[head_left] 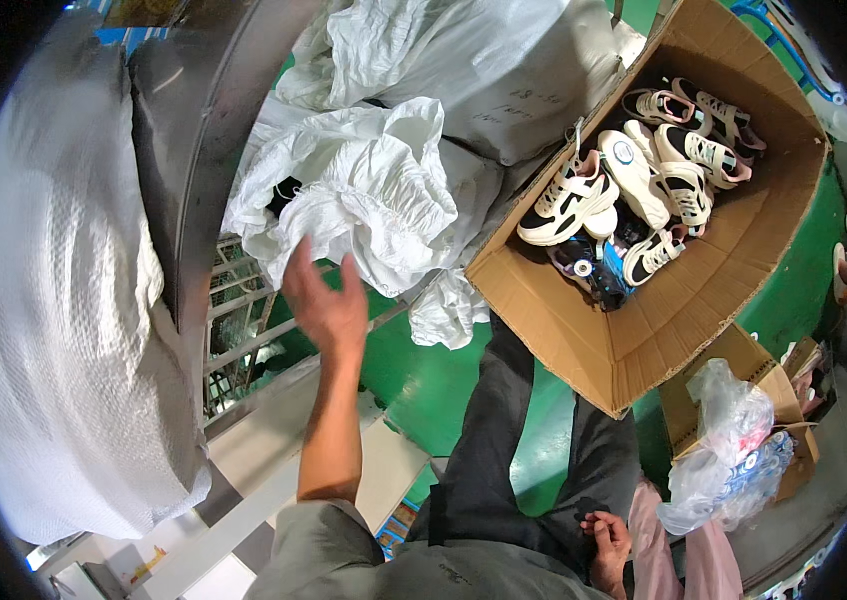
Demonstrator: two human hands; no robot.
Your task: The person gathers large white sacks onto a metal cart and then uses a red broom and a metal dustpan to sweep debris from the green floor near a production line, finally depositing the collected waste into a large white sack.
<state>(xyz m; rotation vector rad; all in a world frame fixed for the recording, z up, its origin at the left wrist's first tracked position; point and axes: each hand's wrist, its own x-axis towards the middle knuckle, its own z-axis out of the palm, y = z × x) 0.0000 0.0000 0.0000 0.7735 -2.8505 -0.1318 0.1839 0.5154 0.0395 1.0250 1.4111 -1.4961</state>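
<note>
Left forearm (332, 430) stretched forward, left hand (327, 308) slightly blurred, thumb (351, 277) and fingers (301, 268) spread, right hand (608, 552) low by the right thigh (599, 465), fingers loosely curled.

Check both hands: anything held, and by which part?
Left hand: nothing visibly held, fingers spread near the white sack. Right hand: fingers curled; can't tell whether it holds anything.

At right, a clear plastic bag (712, 468) lies against a small brown carton (776, 388).

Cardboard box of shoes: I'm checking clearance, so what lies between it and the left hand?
In the head view, crumpled white material and green floor lie between left hand and box.
</note>
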